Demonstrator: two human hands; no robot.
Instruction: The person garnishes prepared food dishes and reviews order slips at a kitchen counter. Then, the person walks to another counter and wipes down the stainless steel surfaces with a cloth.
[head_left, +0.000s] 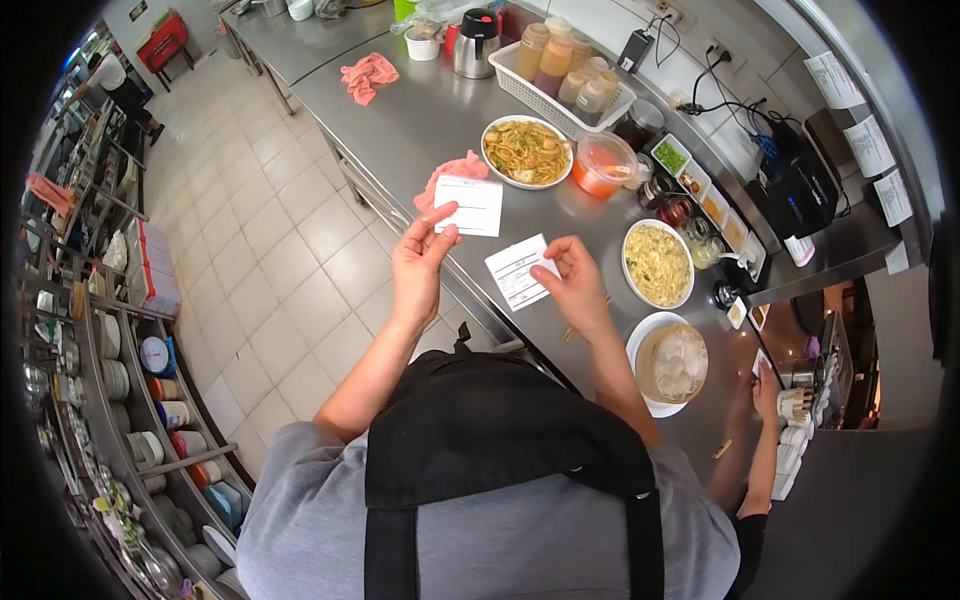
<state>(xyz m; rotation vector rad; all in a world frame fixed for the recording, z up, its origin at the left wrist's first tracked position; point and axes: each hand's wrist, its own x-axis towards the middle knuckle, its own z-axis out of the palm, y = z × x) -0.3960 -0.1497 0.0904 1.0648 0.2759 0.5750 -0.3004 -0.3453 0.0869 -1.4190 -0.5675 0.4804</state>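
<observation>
Between thumb and fingers, my left hand (420, 262) pinches a printed paper ticket (472, 208), held above the counter's edge. A second order ticket (515, 272) with more lines of print is pinched in my right hand (578, 285), a little lower and to the right. The print is too small to read. Just beyond the left ticket lie a pink cloth (450, 176) and a plate of noodles (527, 152). To the right of my right hand stand a bowl of fried rice (658, 263) and a bamboo steamer of dumplings (673, 364) on a white plate (640, 340).
A white basket of sauce bottles (556, 105) and a steel jug (476, 45) stand along the steel counter (410, 125). Small condiment trays (705, 200) line the wall. Another person's hand (765, 390) reaches in at right. Shelves of dishes (145, 450) are at left.
</observation>
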